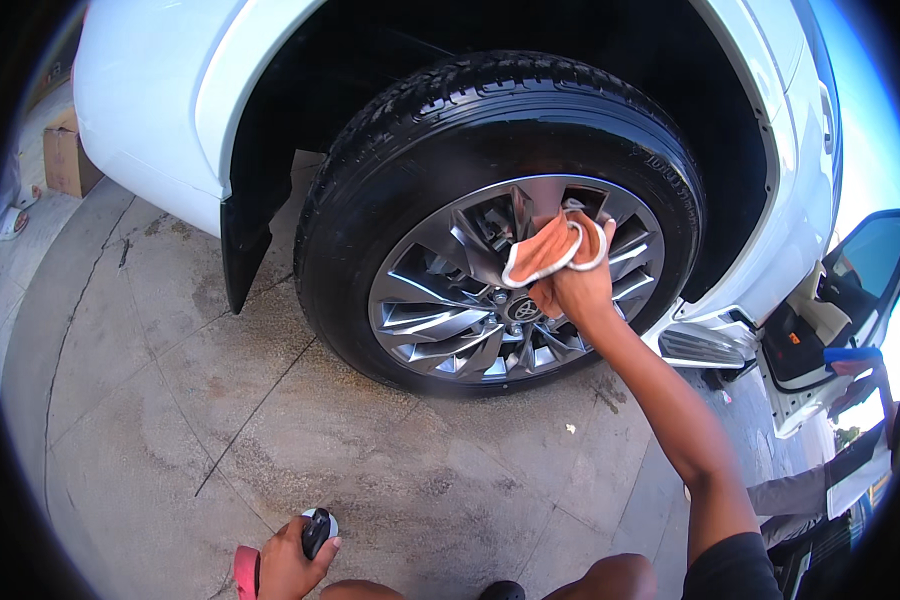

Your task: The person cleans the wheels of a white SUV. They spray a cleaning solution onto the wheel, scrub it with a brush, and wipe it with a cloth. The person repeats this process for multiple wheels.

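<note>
My right hand (581, 289) grips an orange cloth (546, 251) with white edging. It presses the bunched cloth against the upper spokes of a grey alloy wheel (439, 334), just above the Toyota centre cap (523, 309). Around the wheel is a glossy black tyre (360, 225) with raised lettering on its sidewall. Low in the picture, my left hand (289, 559) holds a small tool with a black handle (316, 531) and a pale round base; its exact kind cannot be made out. A red band-like thing (247, 572) shows beside that wrist.
A white car body (150, 97) arches over the tyre, with a black mud flap (249, 247) at left. At right are a side step (701, 346), an open car door (832, 322) and a person (802, 491). A cardboard box (67, 157) stands far left on the paved ground (270, 427).
</note>
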Tool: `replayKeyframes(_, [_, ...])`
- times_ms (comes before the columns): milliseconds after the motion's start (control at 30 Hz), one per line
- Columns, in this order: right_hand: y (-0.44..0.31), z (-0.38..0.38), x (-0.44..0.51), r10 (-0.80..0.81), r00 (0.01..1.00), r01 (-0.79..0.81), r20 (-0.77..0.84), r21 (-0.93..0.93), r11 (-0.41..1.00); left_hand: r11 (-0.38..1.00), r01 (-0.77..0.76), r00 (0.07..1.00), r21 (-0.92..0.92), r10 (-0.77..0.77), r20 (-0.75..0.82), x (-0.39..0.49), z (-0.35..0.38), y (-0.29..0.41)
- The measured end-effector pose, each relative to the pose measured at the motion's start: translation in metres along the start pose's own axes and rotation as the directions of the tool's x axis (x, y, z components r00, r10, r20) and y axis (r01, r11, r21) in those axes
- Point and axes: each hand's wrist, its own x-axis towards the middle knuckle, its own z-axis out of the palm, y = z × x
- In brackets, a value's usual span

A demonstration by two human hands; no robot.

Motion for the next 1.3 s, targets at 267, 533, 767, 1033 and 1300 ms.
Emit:
replayKeyframes(267, [0.035,-0.024,-0.046,0.135,0.963,0.023,-0.232,0.573,0.819,0.999,0.046,0.999,-0.028,-0.046,-0.005,-0.007,0.003,-0.017])
replayKeyframes(533, [-0.065,-0.064,-0.007,0.398,0.914,-0.104,0.076,0.993,0.049,0.996,0.093,0.989,-0.006,-0.092,0.115,0.005,-0.004,-0.007])
replayKeyframes(767, [-0.147,0.011,0.011,0.525,0.841,-0.219,0.133,0.970,0.105,0.993,0.117,0.983,-0.002,-0.116,0.139,0.011,-0.010,0.004])
replayKeyframes(1033, [-0.131,-0.077,-0.013,0.325,0.924,0.021,-0.202,0.875,0.484,0.992,0.128,0.983,-0.005,-0.127,0.133,0.000,-0.008,-0.002])
replayKeyframes(1300, [-0.182,-0.023,0.012,0.274,0.959,-0.196,0.071,0.864,0.463,0.992,0.116,0.982,0.055,-0.123,0.145,0.006,-0.006,-0.005])
